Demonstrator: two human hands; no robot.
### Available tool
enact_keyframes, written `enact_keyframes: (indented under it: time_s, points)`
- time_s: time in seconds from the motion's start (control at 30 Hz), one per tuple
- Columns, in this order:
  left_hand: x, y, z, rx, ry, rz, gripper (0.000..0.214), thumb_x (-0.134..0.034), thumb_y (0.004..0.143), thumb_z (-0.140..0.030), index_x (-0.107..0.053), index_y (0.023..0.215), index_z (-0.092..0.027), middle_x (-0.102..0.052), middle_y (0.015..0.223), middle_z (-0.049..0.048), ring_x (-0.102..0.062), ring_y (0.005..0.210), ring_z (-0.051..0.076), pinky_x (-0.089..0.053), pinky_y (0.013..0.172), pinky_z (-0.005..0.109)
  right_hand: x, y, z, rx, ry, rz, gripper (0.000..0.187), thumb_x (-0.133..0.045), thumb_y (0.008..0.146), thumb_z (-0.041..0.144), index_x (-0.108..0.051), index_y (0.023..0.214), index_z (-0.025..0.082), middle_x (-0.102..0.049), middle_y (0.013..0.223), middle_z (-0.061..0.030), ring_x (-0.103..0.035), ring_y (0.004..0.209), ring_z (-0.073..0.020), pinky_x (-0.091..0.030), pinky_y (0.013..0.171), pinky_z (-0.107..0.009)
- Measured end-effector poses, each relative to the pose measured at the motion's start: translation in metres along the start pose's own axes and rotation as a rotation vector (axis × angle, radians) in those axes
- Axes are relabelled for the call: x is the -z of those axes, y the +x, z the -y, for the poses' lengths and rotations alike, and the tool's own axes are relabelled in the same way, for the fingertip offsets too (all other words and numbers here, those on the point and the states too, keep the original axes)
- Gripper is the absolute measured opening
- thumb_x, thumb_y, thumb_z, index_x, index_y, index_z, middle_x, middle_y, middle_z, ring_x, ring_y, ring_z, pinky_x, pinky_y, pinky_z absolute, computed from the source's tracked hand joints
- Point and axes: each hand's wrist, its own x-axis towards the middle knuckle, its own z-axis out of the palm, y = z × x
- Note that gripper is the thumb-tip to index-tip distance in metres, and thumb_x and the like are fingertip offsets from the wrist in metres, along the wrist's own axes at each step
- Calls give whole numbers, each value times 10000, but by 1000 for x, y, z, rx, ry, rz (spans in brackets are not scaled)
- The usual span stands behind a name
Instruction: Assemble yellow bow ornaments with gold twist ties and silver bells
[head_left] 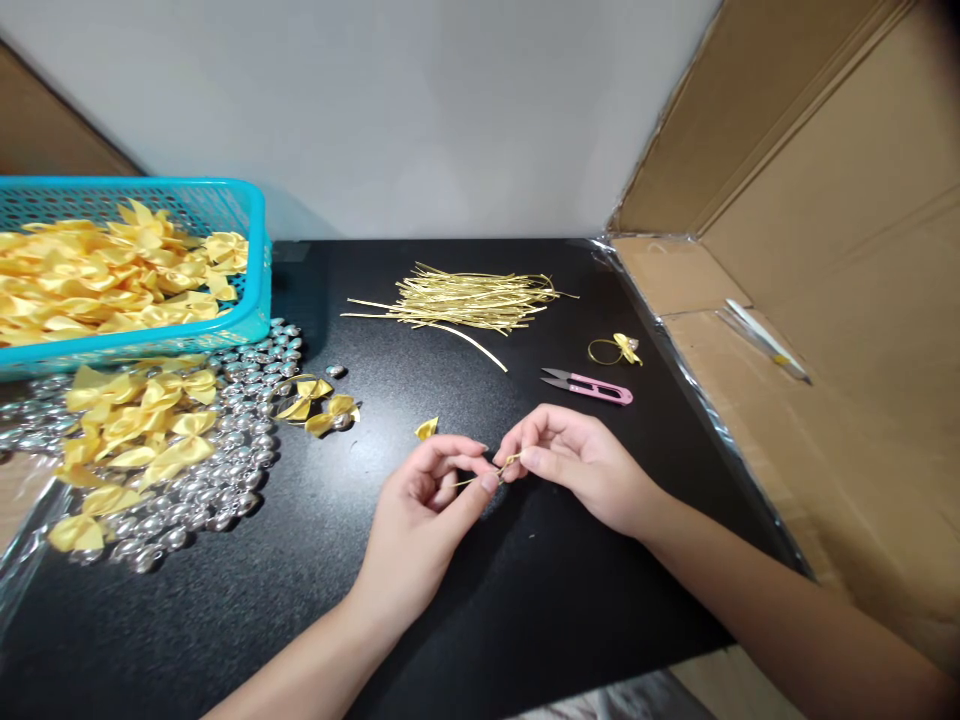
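My left hand (424, 505) and my right hand (574, 462) meet over the middle of the black table (390, 610). Both pinch the same short gold twist tie (504, 466) between thumb and fingers, one at each end. A small yellow ribbon bow (427, 428) lies on the table just beyond my left hand. Pink thread snips (589, 386) lie a little beyond my right hand. A finished gold loop with a bow (618, 349) rests behind the snips.
A bundle of gold twist ties (469, 300) lies at the back centre. A turquoise basket (247, 300) full of yellow bows stands at the left, with loose bows (142, 425) and silver beads (247, 420) spread before it. An open cardboard box (825, 330) fills the right side.
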Motion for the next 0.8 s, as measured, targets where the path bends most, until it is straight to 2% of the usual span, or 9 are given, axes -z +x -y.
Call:
enact_keyframes:
  time_s: [0.13, 0.27, 0.47, 0.63, 0.8]
  points:
    - [-2, 0, -4, -4, 46, 1, 190, -734, 742, -280, -631, 867, -180, -636, 693, -24, -435, 546, 76, -343, 521, 184, -2, 0, -5, -12, -20, -16, 247, -725, 802, 347, -552, 776, 172, -626, 823, -19, -595, 701, -118, -503, 731, -302]
    - [-3, 0, -7, -44, 73, 21, 136, -717, 741, -272, -652, 806, -172, -600, 673, -27, -449, 545, 76, -361, 517, 179, -2, -3, 0, 98, -272, -35, 115, -645, 834, 200, -552, 770, 178, -566, 780, -3, -552, 719, -125, -472, 691, -273]
    - [-2, -1, -9, -34, 122, 100, 134, -696, 750, -289, -697, 718, -159, -541, 582, -25, -413, 508, 86, -324, 490, 201, 4, -4, 10, 260, -570, 30, 104, -601, 856, 140, -549, 779, 186, -587, 834, -27, -566, 794, -151, -471, 743, -293]
    - [-2, 0, -8, -73, 204, 106, 160, -672, 772, -294, -729, 690, -169, -328, 507, -63, -316, 498, 90, -268, 495, 224, 5, -5, 14, 254, -638, 108, 108, -598, 856, 122, -556, 775, 181, -596, 840, -30, -568, 787, -145, -469, 746, -290]
    - [-2, 0, -3, -73, 246, 115, 152, -673, 780, -298, -733, 706, -179, -409, 536, -40, -331, 518, 101, -244, 500, 237, 6, -5, 17, 235, -684, 147, 102, -598, 846, 106, -566, 779, 177, -601, 838, -32, -576, 782, -145, -477, 748, -293]
